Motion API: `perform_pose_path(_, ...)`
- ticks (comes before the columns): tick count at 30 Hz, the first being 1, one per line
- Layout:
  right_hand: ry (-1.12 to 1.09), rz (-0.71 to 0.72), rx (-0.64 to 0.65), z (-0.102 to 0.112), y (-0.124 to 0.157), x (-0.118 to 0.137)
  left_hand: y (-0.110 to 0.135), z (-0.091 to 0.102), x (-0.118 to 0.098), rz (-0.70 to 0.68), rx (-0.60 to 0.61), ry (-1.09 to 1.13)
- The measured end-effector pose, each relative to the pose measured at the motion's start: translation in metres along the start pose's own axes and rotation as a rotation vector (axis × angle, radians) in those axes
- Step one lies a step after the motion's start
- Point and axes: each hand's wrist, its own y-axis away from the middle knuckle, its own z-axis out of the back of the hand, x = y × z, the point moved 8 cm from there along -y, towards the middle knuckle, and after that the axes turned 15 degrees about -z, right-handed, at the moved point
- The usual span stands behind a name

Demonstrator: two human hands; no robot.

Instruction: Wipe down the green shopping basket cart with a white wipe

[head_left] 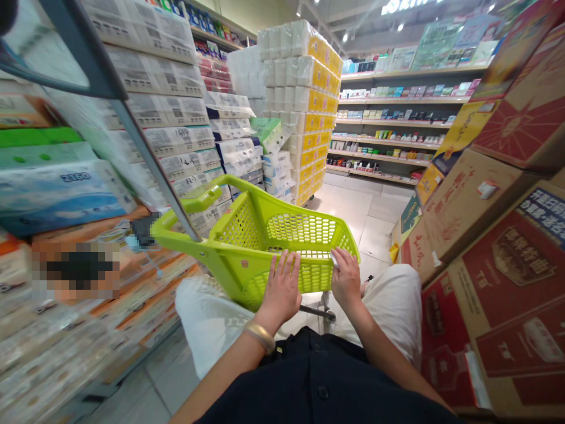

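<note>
A lime-green shopping cart [247,265] with perforated basket walls stands sideways in front of my knees. No goods show in the visible part of its basket. My left hand [282,288] lies against the near side of the basket, fingers stretched out flat with their tips at the rim. Farther along, near the basket's right end, my right hand [346,280] rests at the same rim with its fingers bent. A small white thing [334,257] shows at its fingers; its kind is too small to tell. A metal post rises from the cart to a grey handle [101,76].
Stacked tissue packs [172,112] line the left side. A tall wrapped stack of yellow and white packs [315,112] stands ahead. Printed cardboard boxes [507,259] rise close on my right. Stocked shelves [388,123] run along the back, beyond a tiled floor [371,212].
</note>
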Motion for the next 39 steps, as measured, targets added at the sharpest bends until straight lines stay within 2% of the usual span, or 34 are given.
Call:
perform_pose_path(2,-0.004,0.038,0.040,-0.006,0.005,0.013,0.000,-0.001,0.000,0.004,-0.011,0.008)
perform_pose_path(5,-0.036,0.185,0.216,-0.022,0.017,0.043,0.000,-0.003,0.001,0.003,-0.022,0.007)
perform_pose_path(7,-0.052,0.232,0.280,-0.026,0.020,0.050,0.000,-0.003,0.002,-0.002,-0.022,0.003)
perform_pose_path(9,-0.046,0.188,0.243,-0.020,0.014,0.039,0.001,-0.002,0.002,-0.008,-0.020,-0.001)
perform_pose_path(12,-0.022,0.043,0.108,-0.005,0.001,0.011,0.001,-0.001,0.001,-0.007,-0.022,-0.004)
perform_pose_path(14,-0.014,-0.009,0.058,0.000,-0.001,0.005,0.000,-0.002,0.001,0.001,-0.021,-0.005)
perform_pose_path(16,-0.020,0.037,0.097,-0.004,0.003,0.016,-0.001,-0.002,0.000,0.006,-0.018,-0.009)
perform_pose_path(19,-0.051,0.216,0.271,-0.020,0.018,0.049,-0.001,-0.003,0.000,0.000,-0.015,-0.016)
perform_pose_path(21,-0.061,0.276,0.332,-0.025,0.023,0.057,0.000,-0.003,0.001,-0.004,-0.014,-0.017)
perform_pose_path(23,-0.052,0.232,0.287,-0.022,0.017,0.047,0.001,-0.003,0.001,-0.009,-0.016,-0.014)
perform_pose_path(27,-0.024,0.024,0.082,-0.003,0.000,0.006,0.001,-0.002,0.000,-0.008,-0.027,-0.009)
perform_pose_path(29,-0.014,-0.024,0.041,0.000,-0.001,0.000,0.000,-0.002,0.000,0.001,-0.027,-0.007)
perform_pose_path(31,-0.011,0.013,0.074,-0.004,0.005,0.013,0.000,-0.003,0.000,0.005,-0.029,-0.005)
perform_pose_path(35,-0.039,0.210,0.255,-0.022,0.021,0.048,0.000,-0.002,0.001,0.007,-0.027,-0.001)
perform_pose_path(37,-0.036,0.230,0.275,-0.023,0.020,0.047,0.001,-0.002,0.001,0.006,-0.021,0.002)
perform_pose_path(39,-0.019,0.164,0.206,-0.016,0.012,0.030,0.001,-0.002,0.001,0.002,-0.022,0.005)
